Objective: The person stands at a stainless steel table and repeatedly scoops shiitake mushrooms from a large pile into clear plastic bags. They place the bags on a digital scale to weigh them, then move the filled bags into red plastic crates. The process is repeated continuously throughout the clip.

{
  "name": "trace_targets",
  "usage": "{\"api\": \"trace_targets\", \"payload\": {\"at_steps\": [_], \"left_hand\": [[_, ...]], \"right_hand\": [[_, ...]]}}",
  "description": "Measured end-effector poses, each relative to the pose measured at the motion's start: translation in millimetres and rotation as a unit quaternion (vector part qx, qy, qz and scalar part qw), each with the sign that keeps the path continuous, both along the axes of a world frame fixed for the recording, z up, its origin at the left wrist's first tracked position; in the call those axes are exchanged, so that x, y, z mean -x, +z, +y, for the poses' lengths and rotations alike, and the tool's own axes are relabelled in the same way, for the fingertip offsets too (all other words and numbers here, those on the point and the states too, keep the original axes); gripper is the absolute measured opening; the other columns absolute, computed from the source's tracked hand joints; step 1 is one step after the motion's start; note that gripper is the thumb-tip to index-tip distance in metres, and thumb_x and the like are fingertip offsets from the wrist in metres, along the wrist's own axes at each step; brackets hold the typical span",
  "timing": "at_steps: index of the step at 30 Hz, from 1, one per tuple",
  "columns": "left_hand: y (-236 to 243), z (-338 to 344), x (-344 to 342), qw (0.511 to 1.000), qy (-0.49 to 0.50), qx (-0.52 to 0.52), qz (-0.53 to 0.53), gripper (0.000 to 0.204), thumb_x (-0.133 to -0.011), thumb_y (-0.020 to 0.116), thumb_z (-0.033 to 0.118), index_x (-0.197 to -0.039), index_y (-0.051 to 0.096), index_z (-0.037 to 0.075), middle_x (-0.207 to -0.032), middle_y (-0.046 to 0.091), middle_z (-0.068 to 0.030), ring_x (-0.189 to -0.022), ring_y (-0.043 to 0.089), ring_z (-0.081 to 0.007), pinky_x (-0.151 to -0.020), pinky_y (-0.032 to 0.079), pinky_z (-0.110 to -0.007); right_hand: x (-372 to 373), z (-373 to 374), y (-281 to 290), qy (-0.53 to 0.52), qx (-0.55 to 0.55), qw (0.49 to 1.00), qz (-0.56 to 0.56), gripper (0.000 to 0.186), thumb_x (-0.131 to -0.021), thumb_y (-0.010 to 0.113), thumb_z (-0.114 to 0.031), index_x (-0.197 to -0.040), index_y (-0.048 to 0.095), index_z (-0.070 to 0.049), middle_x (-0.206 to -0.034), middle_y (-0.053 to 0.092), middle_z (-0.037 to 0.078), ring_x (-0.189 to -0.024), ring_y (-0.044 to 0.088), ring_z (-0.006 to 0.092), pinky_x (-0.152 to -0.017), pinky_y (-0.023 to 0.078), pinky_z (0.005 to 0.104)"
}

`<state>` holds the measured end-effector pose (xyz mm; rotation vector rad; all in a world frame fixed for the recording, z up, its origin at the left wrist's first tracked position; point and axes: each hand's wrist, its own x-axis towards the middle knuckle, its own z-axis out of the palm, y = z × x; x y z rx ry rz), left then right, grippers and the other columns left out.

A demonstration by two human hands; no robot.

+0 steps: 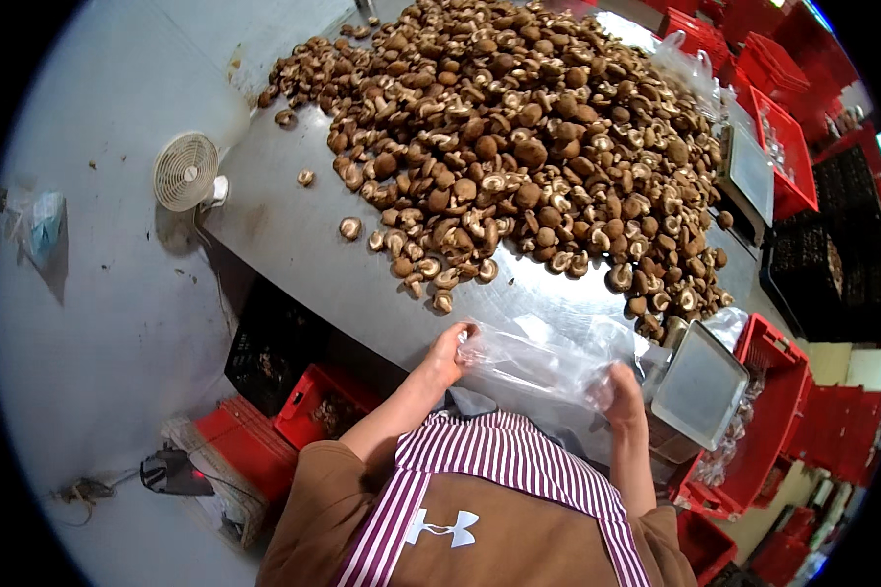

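Clear plastic bag (543, 357) hangs stretched between both hands at the near edge of the steel sorting table (294, 245), just in front of the person's striped apron (499, 470). The left hand (450, 354) pinches one side of the bag's mouth with fingers closed on the film, and the right hand (619, 391) grips the opposite side through the plastic, so both are clenched on the bag. Spreading the film well seems to call for keeping the two grips apart and level, so the crumpled opening parts cleanly and the thin plastic does not twist or tear; I judge the mouth not yet fully open. A large heap of brown shiitake mushrooms (519, 147) covers the table beyond, with a few strays (349, 228) lying loose near its left side. Just right of the right hand stands a weighing scale with a square metal pan (700, 383); a second one (751, 171) sits farther back. Red plastic crates (778, 391) are stacked along the right, some holding filled clear bags, and black crates (832, 254) beyond them. A small white fan (186, 172) rests on the grey floor at left. Any labels are too small to make out.
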<state>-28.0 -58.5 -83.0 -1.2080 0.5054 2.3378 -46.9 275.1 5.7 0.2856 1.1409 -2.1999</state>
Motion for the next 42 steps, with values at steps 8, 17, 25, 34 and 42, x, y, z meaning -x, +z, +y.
{"api": "trace_targets", "payload": {"at_steps": [8,17,25,34,42], "left_hand": [[1,-15,-36,0.99,0.131,-0.059,-0.001,0.034,-0.095,0.046,0.035,-0.093,0.064,0.007,-0.08,0.066,-0.006,-0.059,0.057,-0.0162,-0.053,0.044,-0.029],[-81,-116,-72,0.951,0.287,0.11,-0.035,0.04,-0.103,0.031,0.032,-0.114,0.06,0.007,-0.104,0.069,-0.0044,-0.079,0.062,-0.0151,-0.06,0.051,-0.026],[-46,-185,119,0.936,0.118,0.33,0.027,0.053,-0.097,0.048,0.055,-0.118,0.058,0.008,-0.101,0.064,-0.0031,-0.071,0.058,-0.0113,-0.05,0.042,-0.023],[5,-83,146,0.907,-0.165,0.359,0.145,0.062,-0.088,0.068,0.042,-0.137,0.048,0.008,-0.111,0.064,-0.0053,-0.09,0.063,-0.0132,-0.067,0.052,-0.029],[-20,-98,172,0.929,-0.22,0.258,0.149,0.067,-0.09,0.059,0.055,-0.135,0.049,0.006,-0.125,0.063,-0.0073,-0.111,0.063,-0.0216,-0.09,0.055,-0.039]], "right_hand": [[34,-52,-96,-0.147,0.193,0.944,-0.222,0.036,-0.095,0.06,-0.029,-0.127,0.059,-0.012,-0.094,0.067,0.004,-0.075,0.06,0.0144,-0.069,0.051,0.0319],[10,-183,-126,-0.033,0.073,0.915,-0.396,0.041,-0.096,0.056,-0.042,-0.118,0.058,-0.009,-0.112,0.064,0.012,-0.103,0.063,0.0242,-0.077,0.056,0.0402],[114,-245,-174,-0.076,0.23,0.914,-0.326,0.068,-0.085,0.059,-0.065,-0.118,0.056,-0.005,-0.109,0.064,0.012,-0.088,0.062,0.0234,-0.068,0.053,0.0336],[144,-159,-158,-0.242,0.159,0.929,-0.231,0.076,-0.081,0.066,-0.063,-0.124,0.051,-0.001,-0.111,0.062,0.009,-0.079,0.061,0.017,-0.062,0.051,0.0247],[159,-145,-115,-0.124,-0.06,0.975,-0.174,0.06,-0.091,0.062,-0.051,-0.13,0.05,-0.007,-0.12,0.055,0.01,-0.066,0.053,0.0169,-0.058,0.05,0.0347]]}}
